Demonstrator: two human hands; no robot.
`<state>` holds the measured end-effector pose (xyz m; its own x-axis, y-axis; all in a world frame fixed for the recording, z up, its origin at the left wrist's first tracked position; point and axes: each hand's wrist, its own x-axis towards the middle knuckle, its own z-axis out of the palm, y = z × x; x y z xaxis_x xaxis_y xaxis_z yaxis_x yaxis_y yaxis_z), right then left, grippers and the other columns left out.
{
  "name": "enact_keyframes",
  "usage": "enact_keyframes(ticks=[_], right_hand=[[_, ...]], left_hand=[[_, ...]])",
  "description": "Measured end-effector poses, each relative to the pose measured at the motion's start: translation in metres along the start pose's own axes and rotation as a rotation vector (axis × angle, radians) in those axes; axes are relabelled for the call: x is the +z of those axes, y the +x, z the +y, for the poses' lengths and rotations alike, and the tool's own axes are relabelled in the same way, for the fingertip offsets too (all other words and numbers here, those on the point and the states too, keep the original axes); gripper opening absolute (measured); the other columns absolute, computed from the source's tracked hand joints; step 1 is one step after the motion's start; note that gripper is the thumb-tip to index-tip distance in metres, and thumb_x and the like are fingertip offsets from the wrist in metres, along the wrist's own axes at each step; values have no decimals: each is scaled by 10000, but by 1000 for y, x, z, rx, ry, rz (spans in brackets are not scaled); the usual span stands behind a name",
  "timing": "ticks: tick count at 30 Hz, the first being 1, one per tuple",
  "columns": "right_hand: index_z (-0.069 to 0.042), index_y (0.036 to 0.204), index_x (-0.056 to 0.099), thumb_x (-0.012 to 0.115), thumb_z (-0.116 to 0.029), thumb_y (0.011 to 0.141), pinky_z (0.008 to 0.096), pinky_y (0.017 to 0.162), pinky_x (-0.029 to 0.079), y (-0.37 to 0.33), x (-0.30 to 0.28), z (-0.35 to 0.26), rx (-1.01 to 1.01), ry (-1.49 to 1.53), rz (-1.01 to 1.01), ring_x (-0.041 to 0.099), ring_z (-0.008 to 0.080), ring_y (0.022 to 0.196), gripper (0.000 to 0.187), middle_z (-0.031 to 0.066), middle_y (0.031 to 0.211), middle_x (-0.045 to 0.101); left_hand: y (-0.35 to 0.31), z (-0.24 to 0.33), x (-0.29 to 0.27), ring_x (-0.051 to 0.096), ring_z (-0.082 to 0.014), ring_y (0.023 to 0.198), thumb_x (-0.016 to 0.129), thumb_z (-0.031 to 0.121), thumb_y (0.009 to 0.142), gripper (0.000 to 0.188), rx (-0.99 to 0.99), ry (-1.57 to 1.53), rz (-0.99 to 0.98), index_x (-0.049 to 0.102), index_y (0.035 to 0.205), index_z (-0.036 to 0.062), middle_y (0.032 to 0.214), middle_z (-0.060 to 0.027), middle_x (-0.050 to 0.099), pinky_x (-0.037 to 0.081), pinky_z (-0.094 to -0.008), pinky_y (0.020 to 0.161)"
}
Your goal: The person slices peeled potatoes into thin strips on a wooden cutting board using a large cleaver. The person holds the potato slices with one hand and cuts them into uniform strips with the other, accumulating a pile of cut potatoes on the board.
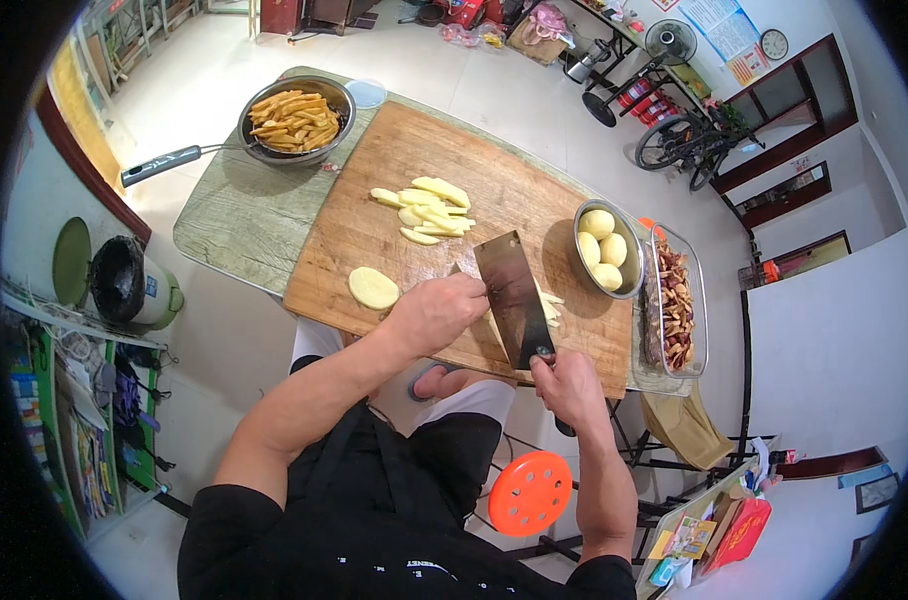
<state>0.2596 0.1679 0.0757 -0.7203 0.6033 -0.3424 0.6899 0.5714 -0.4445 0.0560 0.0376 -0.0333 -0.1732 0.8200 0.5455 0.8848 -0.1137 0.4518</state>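
Note:
My right hand grips the dark handle of a broad cleaver, its blade over the front part of a wooden cutting board. My left hand has its fingers curled in against the left side of the blade. What those fingers hold is mostly hidden. Pale potato sticks show just right of the blade. Beyond my left hand lies a pile of thicker potato sticks. One flat potato slice rests on the board left of my left hand.
Far left stands a handled pan of yellow-brown sticks. On the right are a metal bowl holding several peeled potatoes and a clear box of reddish-brown pieces. An orange stool stands below the table; a bin is left.

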Motion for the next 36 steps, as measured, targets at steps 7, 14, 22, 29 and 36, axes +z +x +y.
enact_keyframes(ticks=[7,14,22,29,36], right_hand=[[106,843,679,619,-239,959,564,782,528,5,-3,-5,-31,-91,-25,672,519,837,369,338,797,665],[107,841,695,619,-231,961,533,739,553,10,-9,-9,-9,-85,-88,692,486,743,366,296,715,670],[96,830,697,622,-248,961,543,751,540,-2,1,-2,4,4,-2,682,504,792,375,316,765,669],[106,833,687,627,-249,956,567,786,526,2,-2,-6,-41,-81,2,667,529,848,380,342,822,662],[117,824,683,625,-236,956,562,785,537,3,-4,-9,-40,-100,-51,674,529,831,381,342,798,666]], left_hand=[[0,-1,4,655,-299,906,626,125,891,96,-17,-29,31,649,832,51,885,-102,603,552,-407,804],[-3,2,3,654,-300,908,645,127,892,97,-27,-32,16,644,830,52,892,-100,600,552,-409,808],[-2,1,3,651,-294,890,666,141,892,114,-27,-10,28,645,818,58,881,-94,596,555,-407,787],[-2,1,1,654,-290,878,663,141,895,115,-29,-20,28,646,811,65,871,-88,594,558,-409,770],[-3,2,2,656,-290,886,654,142,898,117,-30,-13,16,651,809,65,876,-89,598,558,-410,770]])
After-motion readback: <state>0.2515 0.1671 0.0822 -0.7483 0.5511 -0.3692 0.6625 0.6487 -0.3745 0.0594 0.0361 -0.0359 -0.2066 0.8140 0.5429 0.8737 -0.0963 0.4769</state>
